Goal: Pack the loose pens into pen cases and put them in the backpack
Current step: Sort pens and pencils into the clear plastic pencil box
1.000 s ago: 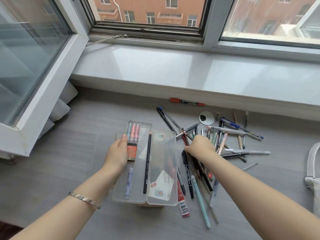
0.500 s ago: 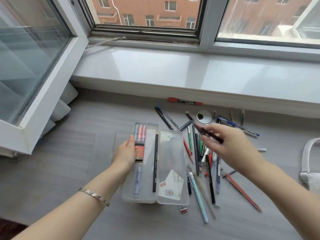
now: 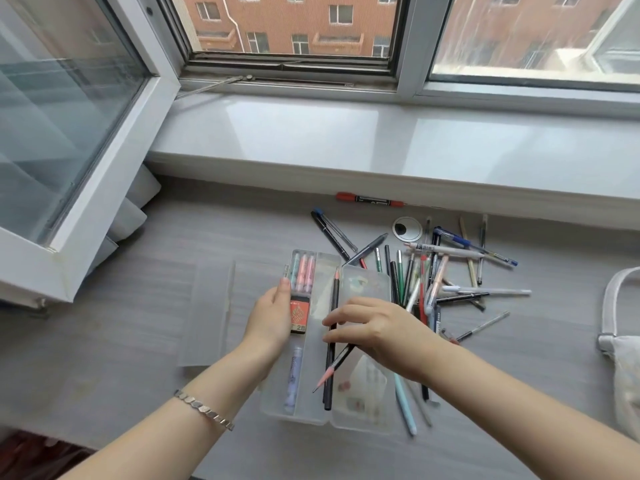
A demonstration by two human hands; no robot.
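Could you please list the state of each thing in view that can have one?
Pen case: open, lid laid flat to the right.
Left hand: gripping the case's left edge.
Right hand: pinching a pencil over the case.
Loose pens: unpacked, scattered on the desk.
Window: swung open.

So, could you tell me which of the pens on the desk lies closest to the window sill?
The red-capped marker, lying alone along the foot of the sill, beyond the pile of loose pens.
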